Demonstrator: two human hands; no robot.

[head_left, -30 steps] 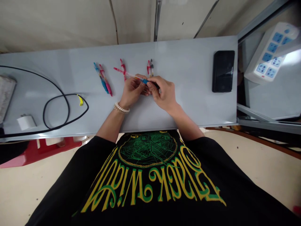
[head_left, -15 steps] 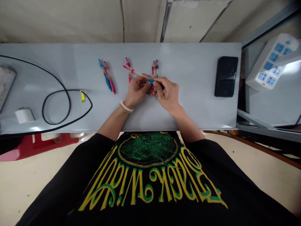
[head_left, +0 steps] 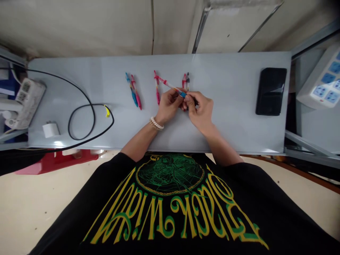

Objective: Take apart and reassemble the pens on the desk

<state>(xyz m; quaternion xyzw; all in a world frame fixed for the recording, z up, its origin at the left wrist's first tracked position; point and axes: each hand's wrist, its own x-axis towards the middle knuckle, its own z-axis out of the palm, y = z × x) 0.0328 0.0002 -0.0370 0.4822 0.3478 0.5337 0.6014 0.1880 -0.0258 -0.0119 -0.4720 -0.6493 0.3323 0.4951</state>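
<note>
Between both hands is a pen with a red clip end, a clear barrel and a blue grip. My left hand is closed around its barrel, and the red end points up and left. At the blue grip end, the thumb and fingers of my right hand pinch the same pen; the tip is hidden. Left of the hands, a blue pen and a pink pen lie side by side. A red pen lies just behind my left hand. Beyond the fingers, another red pen and a black pen are partly covered.
A black phone lies at the table's right end. On the left are a looped black cable with a yellow tag, a white charger plug and a power strip. Another power strip stands beyond the right edge.
The whole view has shifted, so everything on the table appears farther right and slightly lower. Both hands keep hold of the same pen, with little visible change in grip.
</note>
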